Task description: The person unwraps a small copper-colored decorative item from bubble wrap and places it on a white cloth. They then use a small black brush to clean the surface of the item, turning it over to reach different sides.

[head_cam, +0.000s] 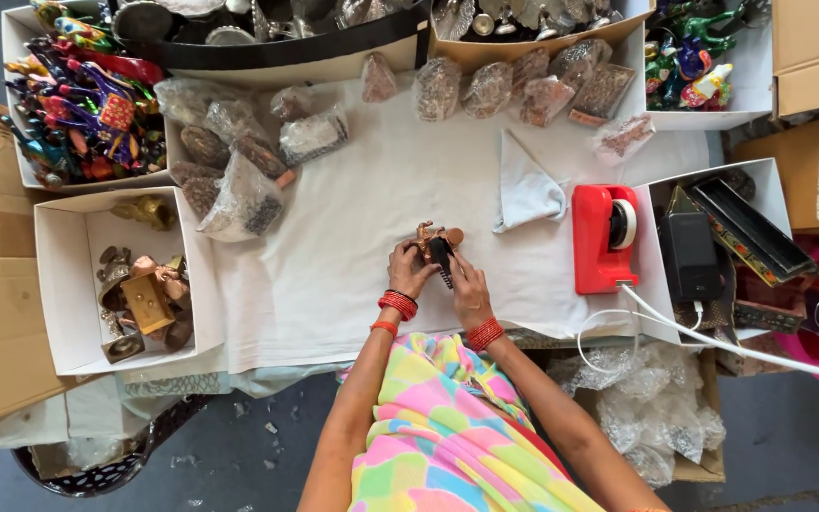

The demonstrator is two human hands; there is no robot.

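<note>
A small copper-brown figurine (431, 234) is held over the white cloth (353, 256) at the middle of the table. My left hand (409, 268) grips it from the left. My right hand (466, 284) holds a small dark brush-like tool (442, 258) against its near side. Both wrists wear red bangles. A folded pale cloth (528, 190) lies just right of the figurine.
A red tape dispenser (603, 235) stands to the right. Wrapped figurines (239, 180) lie at the back left and back centre. A white box (59, 284) with brass pieces sits left, boxes of painted toys (87, 95) at the back corners, bubble wrap (646, 408) lower right.
</note>
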